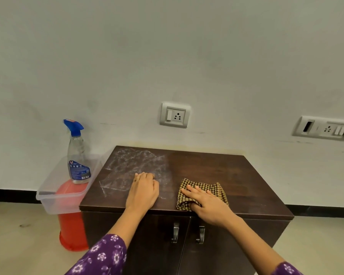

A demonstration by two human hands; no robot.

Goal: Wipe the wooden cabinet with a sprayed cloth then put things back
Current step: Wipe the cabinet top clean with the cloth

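A dark wooden cabinet [216,167] stands against the wall; the left half of its top is streaked with white dust, the right half looks dark and clean. My right hand [209,205] presses a brown checked cloth [204,187] flat on the top near the front edge, fingers straight over it and thumb tucked under its fold. My left hand [143,190] rests on the dusty part with fingers curled under, holding nothing. A spray bottle [77,155] with a blue trigger head stands to the left of the cabinet.
The spray bottle stands inside a clear plastic tub [48,192] that sits on an upturned red bucket [72,225] on the floor. Wall sockets [175,115] are above the cabinet. Two door handles [188,234] are on the cabinet front.
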